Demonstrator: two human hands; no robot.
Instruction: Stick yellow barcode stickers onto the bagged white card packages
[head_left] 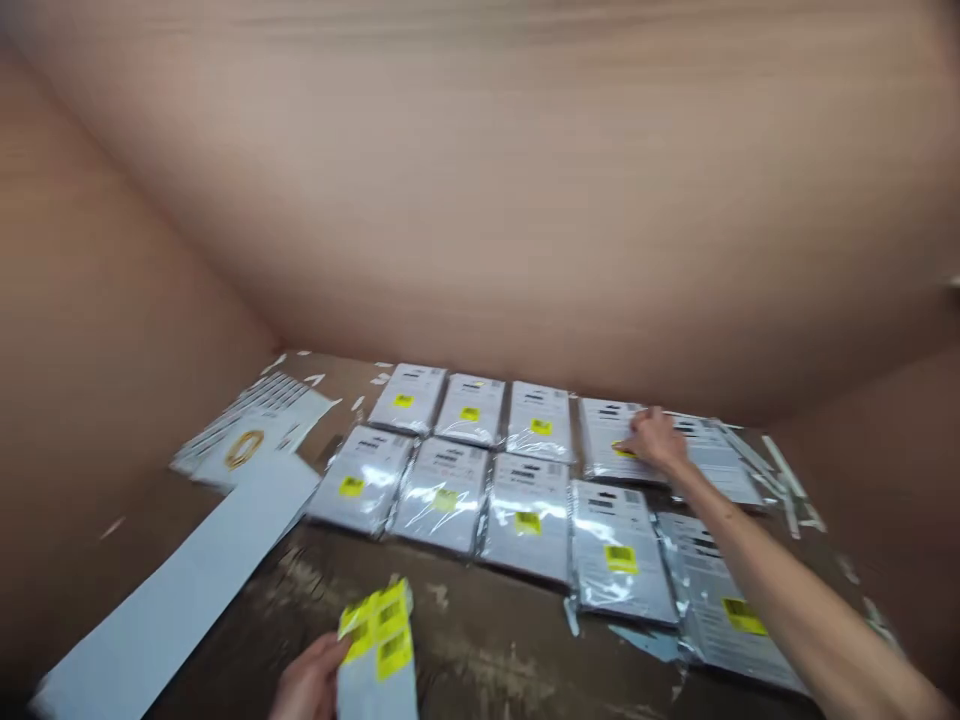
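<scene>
My left hand (309, 680), low in the view, is closed on a sheet of yellow barcode stickers (381, 645) with a pale backing. My right hand (654, 437) reaches to the back row and touches a yellow label (622, 449) on a white package (604, 420); its fingers are bunched together, and whether they grip the label is hard to see. Plastic-wrapped white packages lie in two rows. The front row includes a package with a yellow label (621, 590) and, at its right end, another (720, 630) partly behind my right forearm.
A brown worn table (465, 620) stands against tan walls (525, 200). At left lie a long white strip (180, 590), printed sheets (281, 400) and a yellow ring (244, 449). Narrow white scraps (784, 468) are scattered at the right.
</scene>
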